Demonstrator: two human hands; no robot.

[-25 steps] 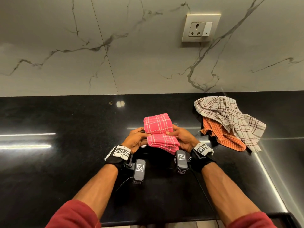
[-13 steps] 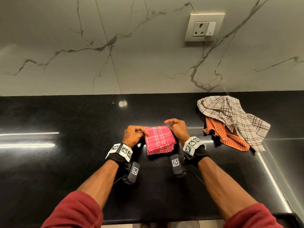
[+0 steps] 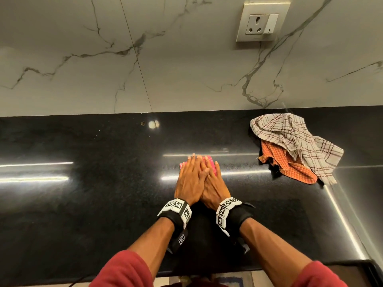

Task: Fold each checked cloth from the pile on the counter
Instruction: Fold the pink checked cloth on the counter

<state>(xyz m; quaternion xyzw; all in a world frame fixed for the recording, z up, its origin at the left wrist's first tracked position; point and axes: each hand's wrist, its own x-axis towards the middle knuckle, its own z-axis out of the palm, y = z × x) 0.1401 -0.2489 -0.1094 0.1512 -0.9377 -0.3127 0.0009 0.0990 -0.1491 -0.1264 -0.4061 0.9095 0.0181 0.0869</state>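
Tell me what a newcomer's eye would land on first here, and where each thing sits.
First, the left hand and right hand, laid flat and overlapping on a folded pink checked cloth at the middle of the black counter. Next, the crumpled pile at the far right: a beige checked cloth draped over an orange checked cloth. Above it, a white wall socket stands out on the marbled wall.

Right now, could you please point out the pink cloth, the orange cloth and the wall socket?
pink checked cloth (image 3: 211, 160): head view, far right corner.
orange checked cloth (image 3: 294, 170): head view, exposed middle.
wall socket (image 3: 257, 23): head view, socket face.
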